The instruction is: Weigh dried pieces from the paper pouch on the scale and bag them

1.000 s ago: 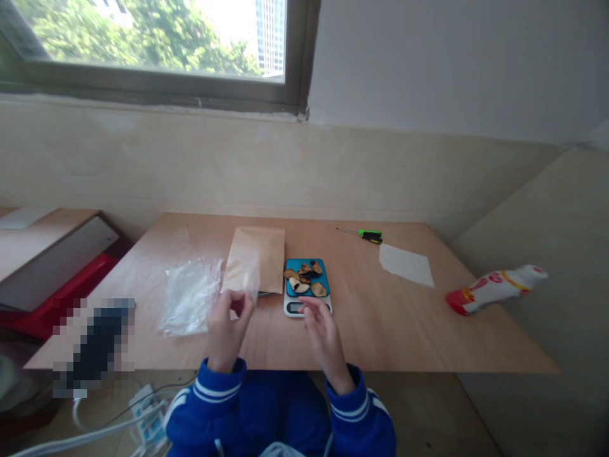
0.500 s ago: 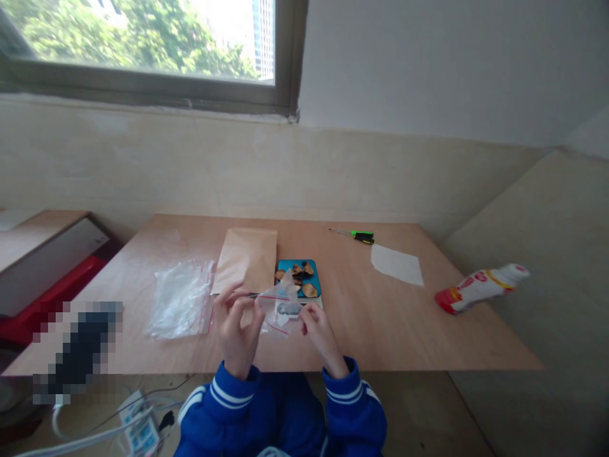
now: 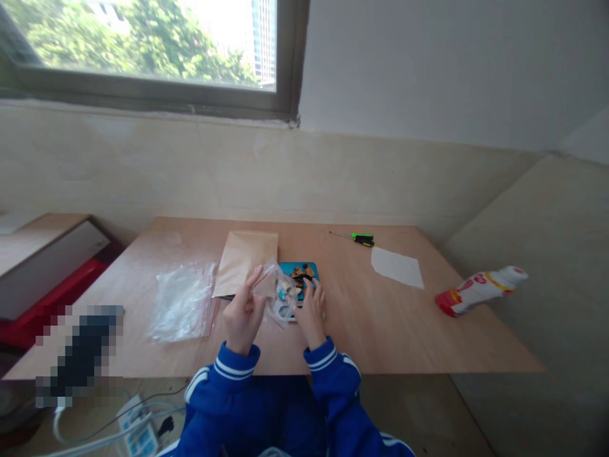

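Observation:
My left hand (image 3: 243,312) is closed, pinching the edge of a clear zip bag (image 3: 278,298) with a red seal line. The bag hangs between my hands and partly covers a small scale. Brown dried slices (image 3: 301,274) lie on the scale's blue top (image 3: 290,267); their exact kind is unclear. My right hand (image 3: 312,312) reaches over the scale's right side. Its fingers are apart and curved at the near edge of the slices, the thumb close to the bag. Whether the fingertips touch a slice I cannot tell.
A stack of clear zip bags (image 3: 183,301) and a brown paper bag (image 3: 250,257) lie left of the scale. To the right are a screwdriver (image 3: 354,236), a white paper sheet (image 3: 397,266) and a red-and-white bottle (image 3: 480,289) lying on its side. A power strip (image 3: 137,428) sits below the table.
My right hand has moved forward from beside the zip bag to the slices, and its fingers have opened. My left hand still holds the bag, now tilted and gathered closer over the scale.

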`<state>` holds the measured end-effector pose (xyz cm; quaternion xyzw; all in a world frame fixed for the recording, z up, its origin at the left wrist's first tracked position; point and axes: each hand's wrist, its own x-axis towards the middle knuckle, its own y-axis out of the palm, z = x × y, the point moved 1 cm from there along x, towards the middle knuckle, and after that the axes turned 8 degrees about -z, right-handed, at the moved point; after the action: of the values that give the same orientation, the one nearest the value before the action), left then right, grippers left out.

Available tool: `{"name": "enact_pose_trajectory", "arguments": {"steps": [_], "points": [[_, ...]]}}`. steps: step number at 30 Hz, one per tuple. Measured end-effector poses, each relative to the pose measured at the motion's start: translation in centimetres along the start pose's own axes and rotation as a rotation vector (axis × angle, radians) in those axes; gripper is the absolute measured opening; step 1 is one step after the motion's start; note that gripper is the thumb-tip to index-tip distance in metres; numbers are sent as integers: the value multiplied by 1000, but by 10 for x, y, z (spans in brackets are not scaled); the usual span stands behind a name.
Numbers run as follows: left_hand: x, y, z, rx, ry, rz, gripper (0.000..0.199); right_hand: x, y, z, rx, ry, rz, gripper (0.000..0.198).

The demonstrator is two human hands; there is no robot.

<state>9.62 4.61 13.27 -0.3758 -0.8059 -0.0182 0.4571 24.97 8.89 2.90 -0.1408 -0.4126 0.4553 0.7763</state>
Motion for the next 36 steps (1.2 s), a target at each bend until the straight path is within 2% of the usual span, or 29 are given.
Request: {"name": "enact_pose_trajectory", "arguments": {"steps": [4,10,13,22,27,30,33,36], "points": [[-6,-1,5,-3,-193,-10,9,-1,9,0,35,-29,-21,38],[-11,-1,11,-33,-378,10,15,3,4,-9,176,-29,17,26],[-10,-1,12,-33,-430,8,16,7,-1,-13,267,-2,35,25],[-12,3,17,-69,-516,53,18,18,-15,-15,355,99,14,26],[-15,7,18,-72,-535,86,14,28,-37,4,447,179,5,23],[-15,8,17,-58,-526,96,13,38,-60,30,474,8,126,13],[-14,8,14,-15,-515,88,12,42,-78,57,333,-256,323,14],[-14,8,11,7,-520,71,12,39,-80,78,159,-405,456,15]]}}
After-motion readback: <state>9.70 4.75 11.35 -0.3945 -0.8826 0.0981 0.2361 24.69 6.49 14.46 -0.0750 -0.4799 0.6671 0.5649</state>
